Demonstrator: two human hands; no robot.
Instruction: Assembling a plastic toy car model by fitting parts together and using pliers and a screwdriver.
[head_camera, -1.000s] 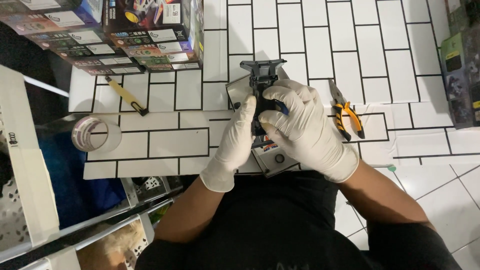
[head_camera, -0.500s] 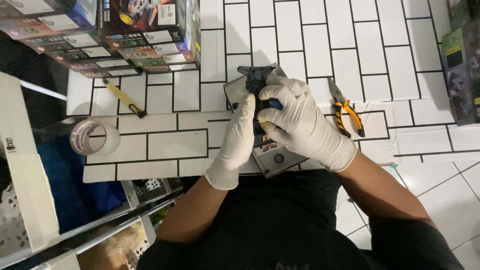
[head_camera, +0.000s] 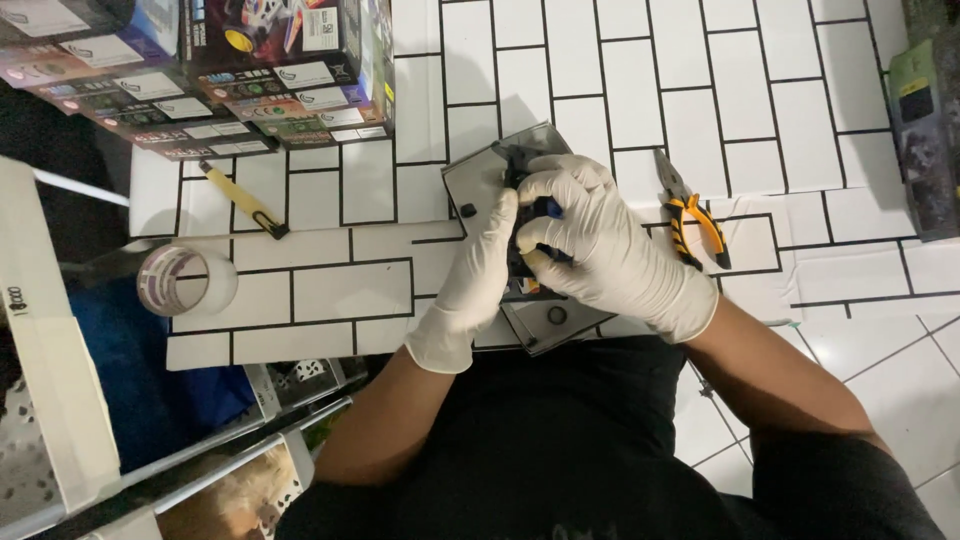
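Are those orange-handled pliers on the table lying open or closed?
Closed, as far as shows: the pliers lie flat on the tiled surface, jaws together, handles close together, beside the gloved right hand.

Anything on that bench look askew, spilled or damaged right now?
Nothing spilled or visibly broken. The grey panel lies skewed to the tile lines under both gloved hands; pliers, yellow knife and tape roll lie loose around it.

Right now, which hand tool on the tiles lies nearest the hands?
The orange-handled pliers, just beyond the right hand. The yellow utility knife lies far off past the left hand, near the tape roll.
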